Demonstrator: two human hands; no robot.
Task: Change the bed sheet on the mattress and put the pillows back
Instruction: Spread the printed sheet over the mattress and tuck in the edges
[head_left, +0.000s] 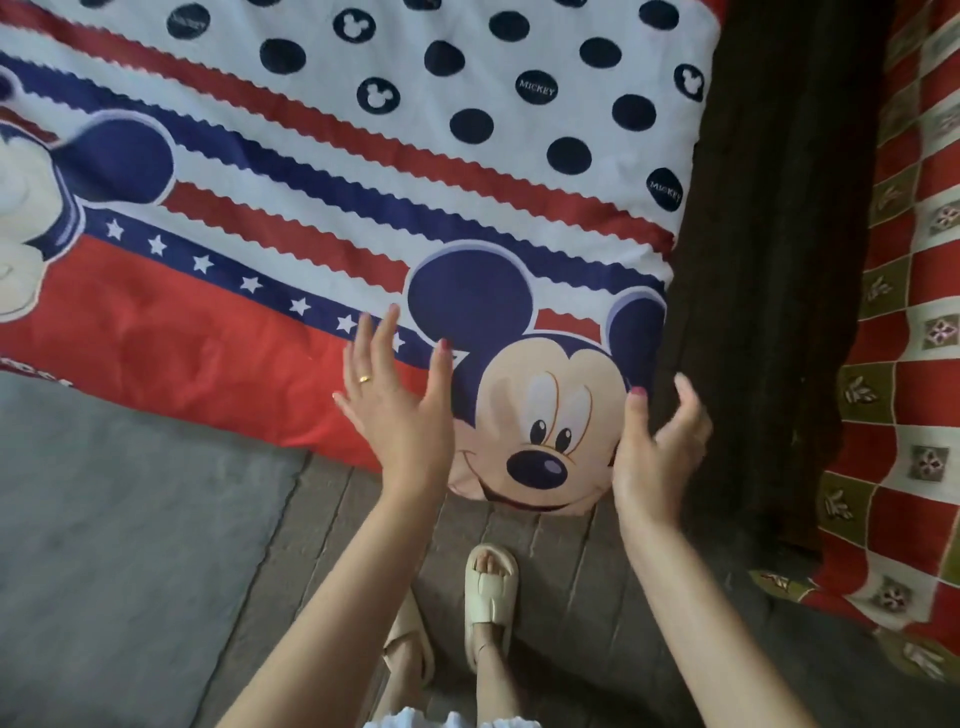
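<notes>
Right now your left hand (395, 410) is over the red, white and blue cartoon-mouse bed sheet (322, 171), fingers straight and spread, holding nothing. Your right hand (657, 447) is by the sheet's corner, fingers loosely bent, holding nothing. That sheet covers the mattress and hangs over its edge. A red and green checked cloth (914, 322) lies well apart, past a dark gap.

The bed sheet (363, 171) covers the mattress from nine o'clock round to one. The left hand (395, 395) and right hand (657, 447) flank its near corner, at the centre. A patterned cloth (914, 332) hangs at three o'clock (a dark gap lies between). A mat (119, 519) lies at eight, sandals (491, 587) at six.
</notes>
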